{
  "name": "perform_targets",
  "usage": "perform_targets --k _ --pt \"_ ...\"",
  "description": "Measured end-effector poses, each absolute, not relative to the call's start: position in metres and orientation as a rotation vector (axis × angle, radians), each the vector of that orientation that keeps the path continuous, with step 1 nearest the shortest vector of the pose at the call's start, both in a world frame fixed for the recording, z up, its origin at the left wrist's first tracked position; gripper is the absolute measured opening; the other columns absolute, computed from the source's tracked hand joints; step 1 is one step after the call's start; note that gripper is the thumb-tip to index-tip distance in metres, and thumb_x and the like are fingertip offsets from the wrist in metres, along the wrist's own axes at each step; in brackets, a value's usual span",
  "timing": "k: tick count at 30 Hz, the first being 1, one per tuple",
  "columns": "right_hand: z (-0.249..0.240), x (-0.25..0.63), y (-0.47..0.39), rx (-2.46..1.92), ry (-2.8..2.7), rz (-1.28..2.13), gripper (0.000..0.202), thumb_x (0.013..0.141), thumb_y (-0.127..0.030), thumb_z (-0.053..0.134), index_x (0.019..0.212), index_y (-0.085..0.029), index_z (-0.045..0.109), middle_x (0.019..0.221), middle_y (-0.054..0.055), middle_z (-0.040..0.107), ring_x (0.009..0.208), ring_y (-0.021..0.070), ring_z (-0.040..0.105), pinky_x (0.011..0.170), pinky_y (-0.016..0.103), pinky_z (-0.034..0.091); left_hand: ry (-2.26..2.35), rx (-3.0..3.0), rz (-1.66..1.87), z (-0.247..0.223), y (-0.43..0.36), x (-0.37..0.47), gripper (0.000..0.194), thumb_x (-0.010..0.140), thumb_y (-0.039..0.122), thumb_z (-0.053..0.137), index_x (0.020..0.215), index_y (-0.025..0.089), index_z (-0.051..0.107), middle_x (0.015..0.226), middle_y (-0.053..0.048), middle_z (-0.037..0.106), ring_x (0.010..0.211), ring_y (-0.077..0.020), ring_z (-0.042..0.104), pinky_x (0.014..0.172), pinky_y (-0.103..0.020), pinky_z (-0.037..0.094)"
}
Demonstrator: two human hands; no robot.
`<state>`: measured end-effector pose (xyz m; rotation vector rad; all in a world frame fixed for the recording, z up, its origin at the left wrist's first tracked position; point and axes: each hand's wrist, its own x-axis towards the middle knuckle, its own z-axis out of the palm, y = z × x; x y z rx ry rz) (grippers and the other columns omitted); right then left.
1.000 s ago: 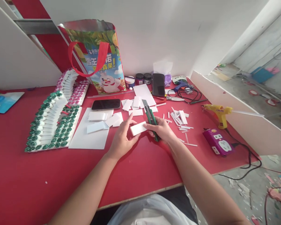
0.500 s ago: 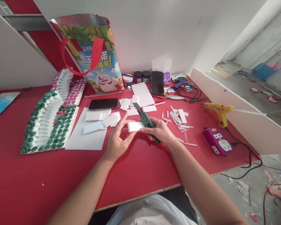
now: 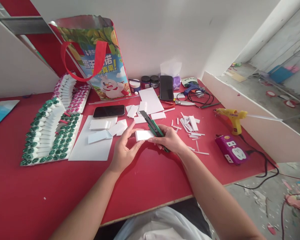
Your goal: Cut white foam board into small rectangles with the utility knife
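Note:
Between my two hands, above the red table, is a small stack of white rectangular pieces (image 3: 143,135). My left hand (image 3: 124,148) grips its left end between thumb and fingers. With its thumb on the stack's right end, my right hand (image 3: 171,140) also holds a green utility knife (image 3: 155,128), its blade pointing up and to the left. More white pieces (image 3: 100,124) lie on a white sheet (image 3: 90,151) left of my hands. Thin white offcuts (image 3: 190,124) are scattered to the right.
A phone (image 3: 109,111) lies behind the white pieces. At the left stands a green-dotted white model (image 3: 48,133), with a colourful bag (image 3: 97,60) behind it. On the right are a yellow glue gun (image 3: 232,116) and a purple power socket (image 3: 231,150).
The view has shifted slightly. Both hands keep their hold on the white stack, and the knife stays in my right hand at nearly the same angle.

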<state>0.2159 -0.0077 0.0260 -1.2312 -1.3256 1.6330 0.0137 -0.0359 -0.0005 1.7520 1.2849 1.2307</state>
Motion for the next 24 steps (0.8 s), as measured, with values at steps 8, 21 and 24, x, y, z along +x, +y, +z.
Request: perform_targets --k 8,21,24 --pt "0.021 0.214 -0.004 -1.306 -1.071 1.371 0.040 0.066 -0.044 0.083 0.081 -0.022 0.053 0.043 -0.010 0.050 0.035 0.0088 0.041 0.035 0.021 0.031 1.328 1.693 1.327 -0.003 -0.033 0.011 0.067 0.089 0.036 0.072 0.150 0.026 0.045 0.127 -0.011 0.069 0.119 -0.0251 0.065 0.102 -0.041 0.054" --pt "0.025 0.223 0.002 -1.179 -0.597 1.384 0.044 0.054 -0.033 0.090 0.078 -0.021 0.055 0.054 -0.009 0.048 0.041 0.0058 0.041 0.036 0.020 0.030 1.705 1.915 1.626 0.002 -0.013 -0.032 0.060 0.088 0.037 0.073 0.142 0.022 0.054 0.118 -0.011 0.070 0.116 -0.0264 0.062 0.107 -0.045 0.048" --pt "0.023 0.225 0.003 -1.187 -0.602 1.388 0.044 0.056 -0.034 0.090 0.077 -0.022 0.053 0.052 -0.009 0.046 0.041 0.0066 0.041 0.036 0.020 0.031 1.786 1.805 1.635 -0.003 -0.006 -0.052 0.064 0.087 0.039 0.073 0.145 0.023 0.052 0.118 -0.010 0.071 0.116 -0.0259 0.063 0.108 -0.046 0.048"
